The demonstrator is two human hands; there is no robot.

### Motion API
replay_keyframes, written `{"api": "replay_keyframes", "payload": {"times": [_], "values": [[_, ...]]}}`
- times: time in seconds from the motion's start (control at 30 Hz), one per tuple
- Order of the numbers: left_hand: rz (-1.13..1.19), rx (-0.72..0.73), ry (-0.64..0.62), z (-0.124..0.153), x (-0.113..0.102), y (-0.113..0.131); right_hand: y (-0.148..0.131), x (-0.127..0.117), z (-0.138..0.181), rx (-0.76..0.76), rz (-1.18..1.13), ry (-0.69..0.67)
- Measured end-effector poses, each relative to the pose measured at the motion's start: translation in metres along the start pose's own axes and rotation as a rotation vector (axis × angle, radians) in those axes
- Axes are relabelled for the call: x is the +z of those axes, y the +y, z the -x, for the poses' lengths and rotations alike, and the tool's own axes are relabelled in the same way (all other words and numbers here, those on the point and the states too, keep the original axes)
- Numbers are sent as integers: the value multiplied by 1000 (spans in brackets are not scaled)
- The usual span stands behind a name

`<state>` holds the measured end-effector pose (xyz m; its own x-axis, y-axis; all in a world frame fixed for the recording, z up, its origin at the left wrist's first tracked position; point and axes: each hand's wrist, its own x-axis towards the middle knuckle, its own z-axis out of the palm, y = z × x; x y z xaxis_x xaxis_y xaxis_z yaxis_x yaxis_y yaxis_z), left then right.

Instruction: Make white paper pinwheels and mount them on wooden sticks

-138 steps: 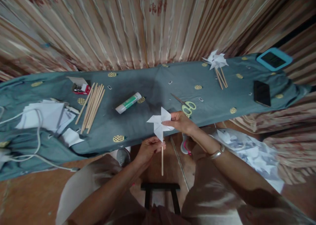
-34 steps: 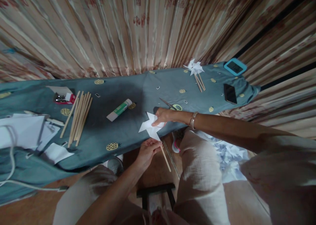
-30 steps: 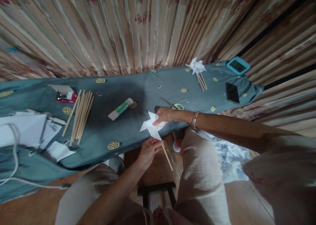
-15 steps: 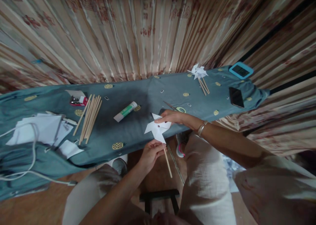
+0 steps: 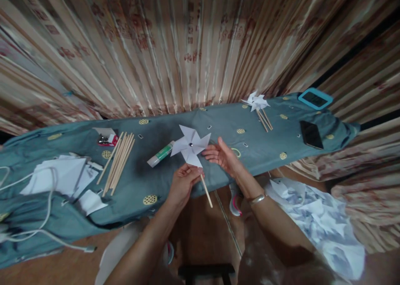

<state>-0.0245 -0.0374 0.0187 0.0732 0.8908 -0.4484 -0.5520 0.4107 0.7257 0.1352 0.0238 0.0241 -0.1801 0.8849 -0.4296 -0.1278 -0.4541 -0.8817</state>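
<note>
A white paper pinwheel (image 5: pixel 187 151) with a dark pin at its centre is held up over the near side of the table. Pinched in my left hand (image 5: pixel 183 182) is its wooden stick, close below the paper; the stick's lower end sticks out down to the right. My right hand (image 5: pixel 223 156) is open beside the right blade, fingers spread; whether a fingertip touches the paper I cannot tell. Behind the pinwheel lies a glue stick (image 5: pixel 161 153) with a green label, partly covered. Past my right hand shows a pale green loop (image 5: pixel 236 151), probably a scissors handle.
On the cloth-covered table (image 5: pixel 131 210) are wooden sticks (image 5: pixel 120 164), a red box of pins (image 5: pixel 107 139), white paper (image 5: pixel 59 174) and a white cable (image 5: pixel 50 201). Farther right lie finished pinwheels (image 5: pixel 258 101), a blue-framed device (image 5: pixel 315 98) and a phone (image 5: pixel 311 134). White paper pieces (image 5: pixel 318 218) fill a bag at lower right.
My right hand has let go of the pinwheel's paper and opened to its right. My left hand has raised the pinwheel and moved it slightly left. The view has shifted, showing the bag.
</note>
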Motion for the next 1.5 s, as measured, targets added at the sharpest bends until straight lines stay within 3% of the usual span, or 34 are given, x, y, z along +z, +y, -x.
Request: {"api": "replay_keyframes", "payload": {"times": [0.13,0.27,0.37,0.87,1.07,1.17,1.37,1.5], "values": [[21,115,52,-19,0,14,13,3,5,-82,132,-70],[2,184,54,-30,3,20,11,6,14,-80,362,-374],[-17,198,49,-35,7,19,10,8,18,-24,383,-478],[-31,120,35,-32,14,2,7,10,14,5,245,-406],[-53,135,62,-33,9,0,10,6,9,5,302,-408],[-61,133,77,-33,7,-1,4,-8,3,-50,373,-291],[-182,52,11,-28,6,-10,-19,-43,-7,-343,164,217],[-275,28,-35,-26,7,-13,-23,-50,-11,-426,-36,309]]}}
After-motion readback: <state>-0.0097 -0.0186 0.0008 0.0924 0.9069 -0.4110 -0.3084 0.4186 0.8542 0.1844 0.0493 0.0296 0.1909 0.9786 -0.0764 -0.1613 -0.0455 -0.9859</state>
